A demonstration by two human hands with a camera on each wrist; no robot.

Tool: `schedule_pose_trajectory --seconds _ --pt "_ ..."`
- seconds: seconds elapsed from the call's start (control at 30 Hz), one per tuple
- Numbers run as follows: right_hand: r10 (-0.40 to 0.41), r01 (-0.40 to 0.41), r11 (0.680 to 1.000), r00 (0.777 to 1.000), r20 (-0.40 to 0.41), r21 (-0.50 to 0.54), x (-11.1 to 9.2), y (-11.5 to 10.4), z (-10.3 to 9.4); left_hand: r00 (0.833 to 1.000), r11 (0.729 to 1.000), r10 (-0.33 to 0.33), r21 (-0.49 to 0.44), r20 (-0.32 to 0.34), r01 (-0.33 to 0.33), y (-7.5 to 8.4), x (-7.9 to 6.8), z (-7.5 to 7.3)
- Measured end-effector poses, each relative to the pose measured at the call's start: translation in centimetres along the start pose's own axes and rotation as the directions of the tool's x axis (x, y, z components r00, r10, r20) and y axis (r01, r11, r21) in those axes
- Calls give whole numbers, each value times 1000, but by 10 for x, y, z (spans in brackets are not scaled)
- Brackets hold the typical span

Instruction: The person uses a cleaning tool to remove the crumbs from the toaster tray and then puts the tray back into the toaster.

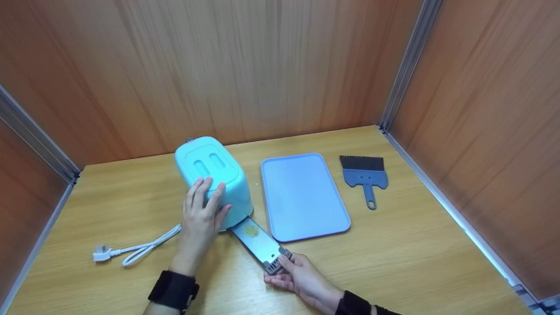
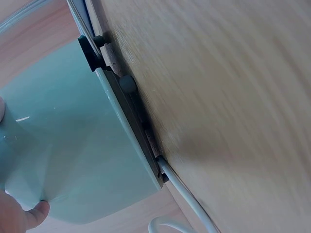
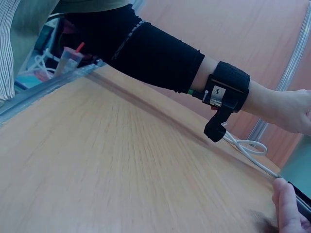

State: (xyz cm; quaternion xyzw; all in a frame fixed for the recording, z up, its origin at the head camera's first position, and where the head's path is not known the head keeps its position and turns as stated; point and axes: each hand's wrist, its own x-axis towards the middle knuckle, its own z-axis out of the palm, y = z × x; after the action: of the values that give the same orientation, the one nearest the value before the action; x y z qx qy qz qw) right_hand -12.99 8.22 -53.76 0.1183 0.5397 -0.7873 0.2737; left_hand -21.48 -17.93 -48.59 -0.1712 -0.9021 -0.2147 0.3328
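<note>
A turquoise toaster [image 1: 214, 164] with two long oval shapes on its top stands at the left middle of the table. My left hand [image 1: 201, 214] rests on its top and near side with the fingers spread. From under the toaster's near end juts a flat metal crumb tray [image 1: 262, 244], with yellowish crumbs lying on it. Thumb and fingers of my right hand [image 1: 304, 278] pinch the tray's dark outer end. In the left wrist view the toaster's side [image 2: 77, 136] fills the left, with a dark base close to the table. The tray's inner end is hidden inside the toaster.
Right of the toaster lies a blue-violet rectangular tray [image 1: 306, 197], and beyond it a blue brush [image 1: 365, 177] with dark bristles. The toaster's white cord [image 1: 151, 246] and plug [image 1: 103, 253] lie at the left. Wooden panels [image 1: 245, 70] enclose the table behind and at both sides.
</note>
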Motion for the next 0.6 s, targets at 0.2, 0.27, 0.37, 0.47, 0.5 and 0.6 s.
schedule_pose_trajectory --seconds 0.2,0.27,0.37,0.47,0.5,0.6 --pt "-13 13 1000 999 49 6 -6 1 -8 1000 1000 14 1 -15 -14 0 0 2" --pt "-2 2 1000 999 52 9 -8 1 -10 999 1000 23 2 -24 -22 0 1 2" --pt "15 -15 1000 999 52 10 -11 1 -12 999 999 32 5 -33 -32 0 0 2" --pt "18 -19 1000 998 54 12 -15 3 -13 999 999 35 8 -36 -35 0 0 3" --pt "16 -16 1000 998 58 12 -16 3 -13 999 999 34 9 -36 -34 -1 0 3" --pt "4 -5 1000 998 68 14 -19 4 -15 999 999 33 12 -39 -33 -1 0 3"
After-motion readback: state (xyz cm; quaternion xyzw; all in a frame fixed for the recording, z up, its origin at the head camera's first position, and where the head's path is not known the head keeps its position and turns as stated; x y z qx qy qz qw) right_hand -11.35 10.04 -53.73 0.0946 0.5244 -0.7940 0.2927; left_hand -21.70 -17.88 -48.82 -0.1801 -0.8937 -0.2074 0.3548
